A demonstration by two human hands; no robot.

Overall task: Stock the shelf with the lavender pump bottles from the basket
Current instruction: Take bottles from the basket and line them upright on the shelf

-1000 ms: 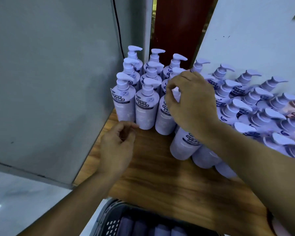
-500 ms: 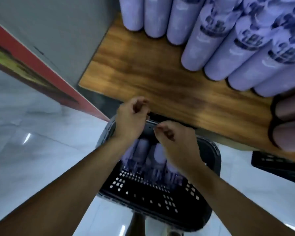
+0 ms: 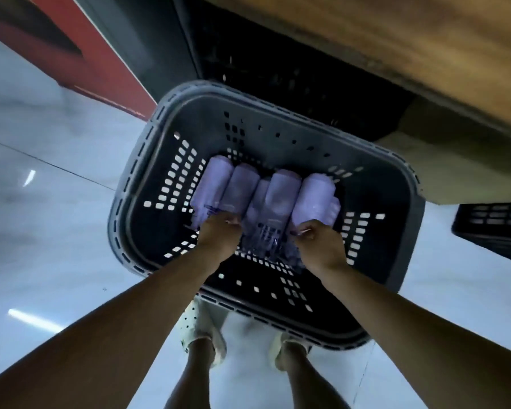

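We are at the pick-up step. The wooden shelf (image 3: 425,48) is running across the top right above us, and the dark basket (image 3: 278,113) is sitting on the pale floor (image 3: 56,202) just below the shelf's edge, at our feet. About five lavender pump bottles (image 3: 281,190) are lying side by side on the basket's bottom, bases pointing away from us. We are reaching in with both hands. The left hand (image 3: 219,236) is curling round the near end of a bottle on the left, and the right hand (image 3: 319,243) round one on the right, though blur is making the exact grip hard to confirm. Next we are judging it calls for firm holds near the necks, a lift clear of the rim, then a rise to the shelf.
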